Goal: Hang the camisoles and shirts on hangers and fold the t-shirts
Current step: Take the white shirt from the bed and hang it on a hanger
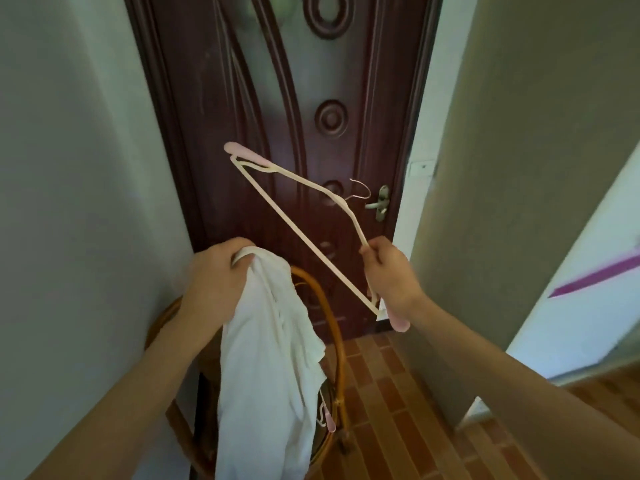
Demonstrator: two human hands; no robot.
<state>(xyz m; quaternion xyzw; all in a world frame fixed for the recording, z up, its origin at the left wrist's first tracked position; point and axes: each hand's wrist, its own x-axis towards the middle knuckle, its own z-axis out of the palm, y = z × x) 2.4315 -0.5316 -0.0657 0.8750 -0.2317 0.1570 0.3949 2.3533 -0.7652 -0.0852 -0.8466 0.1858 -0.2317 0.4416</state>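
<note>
Head view: the left hand (213, 271) grips a white shirt (270, 375) bunched at its top, hanging over a chair (332, 327). The right hand (389, 271) clamps a tilted hanger (298, 233) before the door (277, 81).

Left hand (214, 271) grips a white garment (270, 368) by the top, right hand (391, 275) holds a tilted cream hanger (304, 233), dark door (277, 98) behind.
</note>
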